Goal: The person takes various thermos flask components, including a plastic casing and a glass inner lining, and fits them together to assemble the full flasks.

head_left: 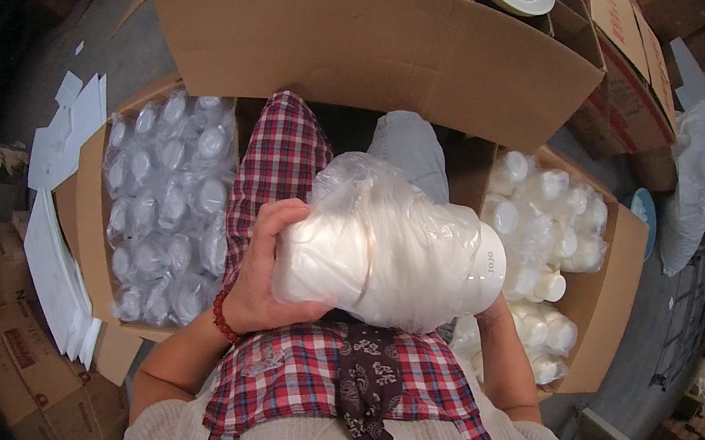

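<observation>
We hold a big white plastic jar [392,256] on its side over our lap. A thin clear bag [373,192] is wrapped around it. Our left hand [263,266] is curled around the jar's bottom end, fingers pressing it. Our right hand [495,310] is under the lid end, mostly hidden, so we cannot tell how its fingers sit. By our left knee is a brown box of clear bagged lids [165,206]. By our right knee is a box of small white jars [543,243]. A big open cardboard box [374,47] stands in front.
</observation>
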The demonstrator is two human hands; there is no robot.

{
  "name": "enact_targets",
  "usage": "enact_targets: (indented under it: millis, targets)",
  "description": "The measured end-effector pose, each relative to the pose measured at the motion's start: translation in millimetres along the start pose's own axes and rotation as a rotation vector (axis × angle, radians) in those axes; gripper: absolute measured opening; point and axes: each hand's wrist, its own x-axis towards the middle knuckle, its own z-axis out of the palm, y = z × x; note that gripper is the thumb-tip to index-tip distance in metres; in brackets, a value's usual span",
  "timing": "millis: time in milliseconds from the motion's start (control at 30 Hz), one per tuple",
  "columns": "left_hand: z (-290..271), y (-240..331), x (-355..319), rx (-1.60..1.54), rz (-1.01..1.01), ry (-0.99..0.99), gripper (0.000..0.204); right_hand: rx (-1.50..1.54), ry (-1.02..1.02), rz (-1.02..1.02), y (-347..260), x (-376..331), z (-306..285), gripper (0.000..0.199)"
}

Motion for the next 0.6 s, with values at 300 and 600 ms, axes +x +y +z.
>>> enact_targets:
  millis: [300, 600]
  targets:
    - [8.1, 25.1, 28.4, 0.111, 0.202, -0.035, 0.097, -0.132, 0.027, -0.051, -33.9, -5.1, 33.1, 0.052]
    - [-5.3, 46.5, 31.7, 0.074, 0.279, -0.040, 0.054, 0.045, 0.050, -0.176, -19.3, -0.5, 10.2, 0.052]
